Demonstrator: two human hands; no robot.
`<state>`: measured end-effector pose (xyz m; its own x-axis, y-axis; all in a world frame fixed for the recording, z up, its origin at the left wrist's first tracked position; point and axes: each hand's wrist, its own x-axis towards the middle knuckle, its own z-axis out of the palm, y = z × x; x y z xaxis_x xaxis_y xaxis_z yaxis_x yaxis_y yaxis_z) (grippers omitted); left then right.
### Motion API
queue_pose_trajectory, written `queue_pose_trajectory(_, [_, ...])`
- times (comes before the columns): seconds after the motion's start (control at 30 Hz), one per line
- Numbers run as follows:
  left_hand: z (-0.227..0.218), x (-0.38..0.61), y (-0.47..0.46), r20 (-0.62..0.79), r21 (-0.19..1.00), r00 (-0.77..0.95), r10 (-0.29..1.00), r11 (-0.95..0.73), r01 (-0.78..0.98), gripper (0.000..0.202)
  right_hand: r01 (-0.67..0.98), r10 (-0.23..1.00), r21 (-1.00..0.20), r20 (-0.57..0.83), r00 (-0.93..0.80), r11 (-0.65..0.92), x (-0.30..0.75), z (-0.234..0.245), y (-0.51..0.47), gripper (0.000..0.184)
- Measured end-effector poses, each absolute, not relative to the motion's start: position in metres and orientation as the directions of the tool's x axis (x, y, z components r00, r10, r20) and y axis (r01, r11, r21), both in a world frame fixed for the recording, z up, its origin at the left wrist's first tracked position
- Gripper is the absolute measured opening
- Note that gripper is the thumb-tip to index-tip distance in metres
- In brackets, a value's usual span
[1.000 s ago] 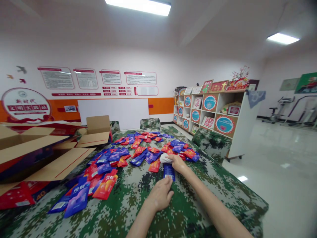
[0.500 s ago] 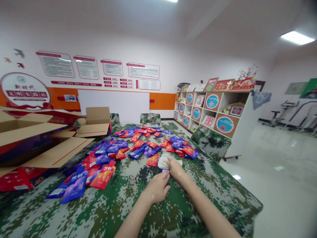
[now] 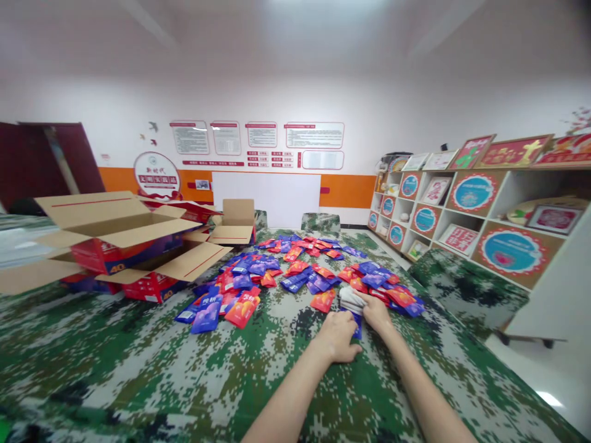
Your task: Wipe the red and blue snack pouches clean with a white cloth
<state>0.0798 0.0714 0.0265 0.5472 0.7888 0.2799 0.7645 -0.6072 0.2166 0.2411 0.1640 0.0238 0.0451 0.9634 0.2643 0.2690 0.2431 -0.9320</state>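
Note:
My right hand [image 3: 375, 312] is closed on a white cloth [image 3: 351, 299], which lies bunched over a blue packet [image 3: 357, 327] on the table. Only the lower part of that packet shows, between my two hands. On its left side my left hand [image 3: 340, 338] rests with fingertips at the packet's edge. Its thumb stands apart from the fingers, pointing right. Just left of the cloth lies a red-orange packet [image 3: 322, 301]. A heap of red and blue packets [image 3: 376, 277] sits right behind my right hand.
More packets lie in piles at the left [image 3: 242, 274] and farther back. Opened cardboard boxes [image 3: 124, 237] stand on the left of the camouflage tablecloth [image 3: 152, 369]. A camouflage-covered chair [image 3: 466, 292] and a white shelf unit [image 3: 443, 209] are at the right.
My view has swung left, bringing the whole stack of boxes and a door into sight. The cloth has shifted and bunched up, so more of the blue packet shows below it.

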Motion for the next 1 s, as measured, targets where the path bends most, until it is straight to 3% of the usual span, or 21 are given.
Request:
queue_pose_trajectory(0.1, [0.023, 0.092, 0.086, 0.292, 0.242, 0.427, 0.856, -0.498, 0.833, 0.066, 0.369, 0.949, -0.884, 0.316, 0.019, 0.287, 0.259, 0.02, 0.16, 0.058])
queue_pose_trajectory(0.2, [0.017, 0.098, 0.094, 0.263, 0.255, 0.384, 0.885, -0.447, 0.857, 0.071, 0.322, 0.944, -0.909, 0.313, 0.108, 0.264, 0.273, 0.009, 0.155, 0.063])
queue_pose_trajectory(0.37, [0.018, 0.103, 0.096, 0.23, 0.139, 0.436, 0.87, -0.473, 0.87, 0.057, 0.047, 0.945, -0.984, 0.177, 0.274, 0.171, 0.279, -0.004, 0.152, 0.062])
queue_pose_trajectory(0.47, [0.022, 0.104, 0.091, 0.216, 0.046, 0.505, 0.835, -0.526, 0.849, 0.045, -0.147, 0.942, -0.975, 0.113, 0.316, 0.166, 0.281, -0.007, 0.156, 0.06])
queue_pose_trajectory(0.57, [0.022, 0.099, 0.085, 0.211, 0.022, 0.526, 0.824, -0.542, 0.84, 0.045, -0.28, 0.943, -0.95, 0.037, 0.33, 0.136, 0.284, -0.007, 0.159, 0.058])
queue_pose_trajectory(0.67, [0.019, 0.085, 0.079, 0.256, 0.082, 0.538, 0.803, -0.572, 0.816, 0.058, -0.334, 0.94, -0.934, 0.006, 0.341, 0.127, 0.285, -0.004, 0.158, 0.056])
queue_pose_trajectory(0.8, [0.028, 0.046, 0.078, 0.425, 0.235, 0.458, 0.781, -0.584, 0.777, 0.077, -0.354, 0.929, -0.925, -0.004, 0.371, 0.137, 0.285, 0.002, 0.153, 0.053])
queue_pose_trajectory(0.9, [0.047, -0.005, 0.088, 0.522, 0.273, 0.372, 0.768, -0.563, 0.78, 0.072, -0.362, 0.936, -0.926, -0.028, 0.351, 0.108, 0.283, 0.005, 0.151, 0.055])
queue_pose_trajectory(1.0, [0.068, -0.07, 0.108, 0.499, 0.23, 0.243, 0.832, -0.397, 0.888, 0.069, -0.337, 0.942, -0.936, -0.02, 0.335, 0.099, 0.282, 0.008, 0.15, 0.056])
